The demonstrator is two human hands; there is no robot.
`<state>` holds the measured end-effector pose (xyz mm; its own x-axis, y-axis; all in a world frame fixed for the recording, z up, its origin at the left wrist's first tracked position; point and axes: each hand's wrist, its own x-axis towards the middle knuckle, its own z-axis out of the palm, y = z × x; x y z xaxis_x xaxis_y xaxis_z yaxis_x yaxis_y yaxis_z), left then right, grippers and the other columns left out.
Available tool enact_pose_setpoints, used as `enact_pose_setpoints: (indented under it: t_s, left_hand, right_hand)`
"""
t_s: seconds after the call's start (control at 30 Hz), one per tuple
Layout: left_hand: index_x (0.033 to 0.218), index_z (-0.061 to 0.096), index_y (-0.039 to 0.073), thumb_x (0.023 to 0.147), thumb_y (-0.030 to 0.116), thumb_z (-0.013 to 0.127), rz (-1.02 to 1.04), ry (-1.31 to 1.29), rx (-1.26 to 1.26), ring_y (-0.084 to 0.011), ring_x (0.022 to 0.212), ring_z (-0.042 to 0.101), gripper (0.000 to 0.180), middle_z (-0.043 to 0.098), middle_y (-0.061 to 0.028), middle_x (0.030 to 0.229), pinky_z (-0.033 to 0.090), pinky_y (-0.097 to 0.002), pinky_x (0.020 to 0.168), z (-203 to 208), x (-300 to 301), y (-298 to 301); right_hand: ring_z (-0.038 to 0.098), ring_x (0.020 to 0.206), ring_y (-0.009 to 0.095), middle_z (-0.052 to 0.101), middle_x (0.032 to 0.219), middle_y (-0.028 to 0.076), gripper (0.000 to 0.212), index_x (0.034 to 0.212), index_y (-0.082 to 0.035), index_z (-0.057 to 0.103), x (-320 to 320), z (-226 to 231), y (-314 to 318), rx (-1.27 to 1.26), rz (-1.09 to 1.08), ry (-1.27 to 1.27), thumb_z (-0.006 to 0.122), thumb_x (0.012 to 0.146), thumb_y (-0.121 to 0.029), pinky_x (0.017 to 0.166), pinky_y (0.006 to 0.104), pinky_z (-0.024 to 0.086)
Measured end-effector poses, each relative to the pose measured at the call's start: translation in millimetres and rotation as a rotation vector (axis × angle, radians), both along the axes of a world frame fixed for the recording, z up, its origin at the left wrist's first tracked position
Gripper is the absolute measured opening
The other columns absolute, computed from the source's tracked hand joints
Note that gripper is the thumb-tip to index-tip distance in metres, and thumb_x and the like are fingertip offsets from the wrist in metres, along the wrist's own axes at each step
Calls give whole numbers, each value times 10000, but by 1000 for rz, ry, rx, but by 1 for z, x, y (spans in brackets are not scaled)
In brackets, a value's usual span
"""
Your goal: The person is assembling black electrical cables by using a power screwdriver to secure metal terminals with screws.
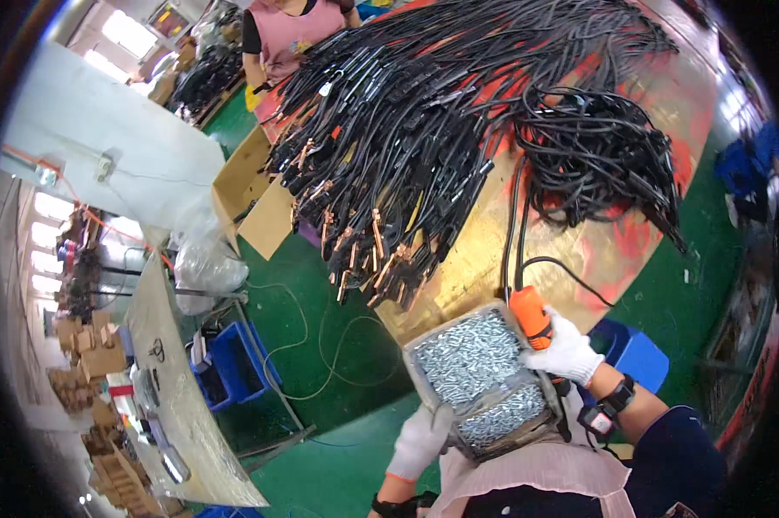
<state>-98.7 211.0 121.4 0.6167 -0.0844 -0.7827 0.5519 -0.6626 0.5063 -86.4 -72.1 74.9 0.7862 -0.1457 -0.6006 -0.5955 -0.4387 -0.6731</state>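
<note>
My right hand [566, 350], in a white glove, grips an orange-handled power tool [530, 316] with a black cord running up from it. The tool sits at the right edge of a grey tray full of small silver screws [471, 363]. My left hand [422, 439], also gloved, holds the tray's lower left corner. The tray rests against my lap at the near edge of a worn yellow and red table [484, 259]. A large heap of black cables with copper clamps [389, 173] covers the table beyond the tray.
A tangle of black cable loops [605, 155] lies at the right. An open cardboard box [251, 203] stands at the table's left. Blue bins [234, 367] sit on the green floor. Another person in a pink apron [290, 34] works at the far end. A blue stool [635, 354] is at my right.
</note>
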Motion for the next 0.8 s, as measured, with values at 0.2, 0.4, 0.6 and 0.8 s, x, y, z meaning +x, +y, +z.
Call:
enact_pose_setpoints:
  t_s: [0.2, 0.4, 0.6, 0.8]
  left_hand:
    - [1040, 640, -15, 912, 469, 535, -80, 80, 63, -390, 980, 657, 511, 664, -276, 996, 493, -424, 859, -3, 1, 92]
    - [1074, 625, -15, 919, 481, 507, -335, 89, 178, -449, 1050, 609, 533, 649, -299, 1052, 477, -458, 900, -40, 20, 113]
    - [1057, 597, 25, 939, 445, 479, -495, -60, 52, -488, 955, 607, 452, 637, -306, 956, 484, -518, 833, -72, 69, 74]
    - [1045, 570, -5, 954, 450, 431, -789, -240, 124, -487, 929, 620, 484, 635, -327, 946, 490, -535, 832, -79, 144, -3]
  right_hand:
    - [658, 1014, 366, 669, 1077, 214, 877, 1395, -59, 423, -17, -14, 98, 98, 31, 125, 757, 656, -394, 910, 381, 504]
    - [665, 999, 391, 678, 1065, 213, 837, 1388, -93, 441, -39, -46, 126, -7, -34, 196, 749, 661, -371, 892, 404, 518]
    - [657, 1021, 387, 670, 1079, 212, 791, 1358, -103, 449, -48, -54, 105, -95, -371, 35, 759, 668, -335, 912, 409, 509]
    - [655, 974, 318, 665, 1052, 162, 786, 1347, -73, 448, -30, -52, 77, -98, -670, 62, 777, 676, -316, 890, 380, 505]
